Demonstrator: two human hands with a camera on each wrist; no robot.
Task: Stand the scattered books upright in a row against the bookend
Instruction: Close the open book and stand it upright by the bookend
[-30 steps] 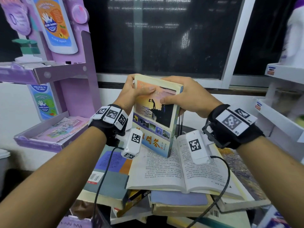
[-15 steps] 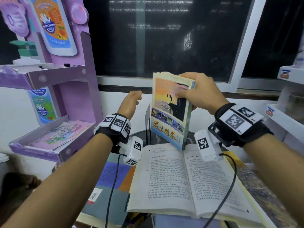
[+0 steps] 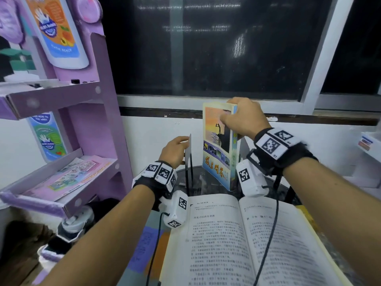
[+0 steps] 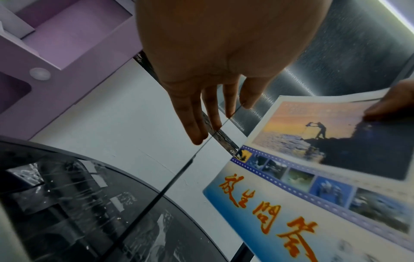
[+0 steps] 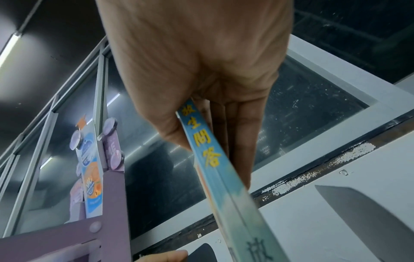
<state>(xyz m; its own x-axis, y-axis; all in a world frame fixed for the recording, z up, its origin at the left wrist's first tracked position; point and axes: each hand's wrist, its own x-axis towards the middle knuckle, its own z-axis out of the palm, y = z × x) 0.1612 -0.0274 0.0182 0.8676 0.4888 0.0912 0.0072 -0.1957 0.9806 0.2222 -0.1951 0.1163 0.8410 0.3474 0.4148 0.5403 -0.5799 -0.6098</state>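
A paperback with a sunset cover (image 3: 216, 162) stands nearly upright on the round dark glass table (image 3: 199, 183), between two thin grey bookend plates. My right hand (image 3: 228, 112) grips its top edge, thumb on the front cover and fingers behind; the right wrist view shows the blue spine (image 5: 224, 177) between them. My left hand (image 3: 177, 148) rests with straight fingers (image 4: 199, 131) against the left bookend plate (image 3: 189, 155), seen edge-on (image 4: 179, 174). The right bookend plate (image 3: 244, 146) stands just behind the book's spine.
An open book (image 3: 237, 244) lies in front on a pile of flat books (image 3: 148, 244). A purple cardboard display shelf (image 3: 92, 131) stands close on the left, and a white shelf (image 3: 367, 143) on the right. The wall and a dark window are directly behind.
The paperback has moved forward and down from over the pile to stand between the plates. My left hand let go of it and went to the left bookend plate.
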